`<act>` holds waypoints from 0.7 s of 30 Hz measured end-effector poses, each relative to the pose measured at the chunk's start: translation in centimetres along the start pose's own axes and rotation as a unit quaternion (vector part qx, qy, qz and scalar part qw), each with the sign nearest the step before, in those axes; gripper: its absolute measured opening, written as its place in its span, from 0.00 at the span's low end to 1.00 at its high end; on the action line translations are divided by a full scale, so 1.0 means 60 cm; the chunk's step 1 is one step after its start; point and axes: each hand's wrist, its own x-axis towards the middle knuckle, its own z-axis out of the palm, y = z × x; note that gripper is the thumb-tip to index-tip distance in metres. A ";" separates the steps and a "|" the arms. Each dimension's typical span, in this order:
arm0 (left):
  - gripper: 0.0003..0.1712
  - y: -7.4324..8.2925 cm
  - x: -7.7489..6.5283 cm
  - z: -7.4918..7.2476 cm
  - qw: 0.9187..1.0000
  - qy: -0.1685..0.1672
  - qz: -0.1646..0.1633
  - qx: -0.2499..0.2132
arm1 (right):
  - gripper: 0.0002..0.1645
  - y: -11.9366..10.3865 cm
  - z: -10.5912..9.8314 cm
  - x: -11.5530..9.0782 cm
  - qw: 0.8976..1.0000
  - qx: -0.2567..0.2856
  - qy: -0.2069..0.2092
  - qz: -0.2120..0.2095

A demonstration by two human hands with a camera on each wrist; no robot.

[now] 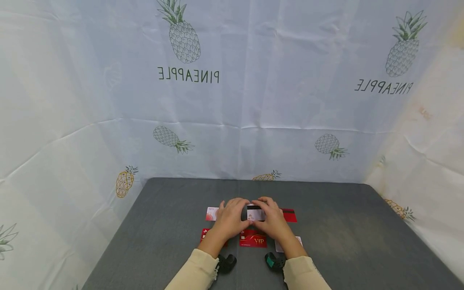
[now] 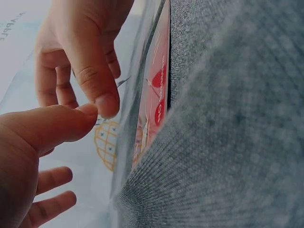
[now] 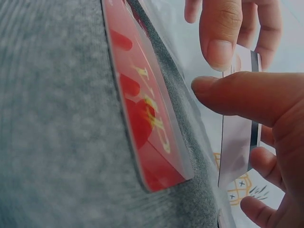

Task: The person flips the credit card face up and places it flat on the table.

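Right grip [image 1: 276, 222] is pinching a striped card [image 1: 256, 214], left grip [image 1: 230, 219] I cannot tell; five other cards [image 1: 252, 240] are already lying on the desk [image 1: 348, 241], this one not yet.

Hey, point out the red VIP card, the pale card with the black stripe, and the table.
Red VIP card [image 1: 253, 238]: head view, middle of its face.
Pale striped card [image 1: 256, 214]: head view, area below its stripe.
Table [image 1: 348, 241]: head view, bare surface at right.
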 end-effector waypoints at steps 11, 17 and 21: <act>0.42 0.000 0.000 0.003 1.000 -0.020 -0.011 0.002 | 0.35 0.001 0.000 -0.001 1.000 0.023 0.016 0.011; 0.43 -0.001 0.001 0.002 0.999 -0.032 -0.016 0.002 | 0.36 0.000 -0.005 0.000 0.998 0.062 0.016 0.005; 0.43 -0.002 0.001 0.002 0.999 -0.037 -0.016 0.003 | 0.37 -0.001 -0.005 0.001 0.995 0.098 0.007 0.001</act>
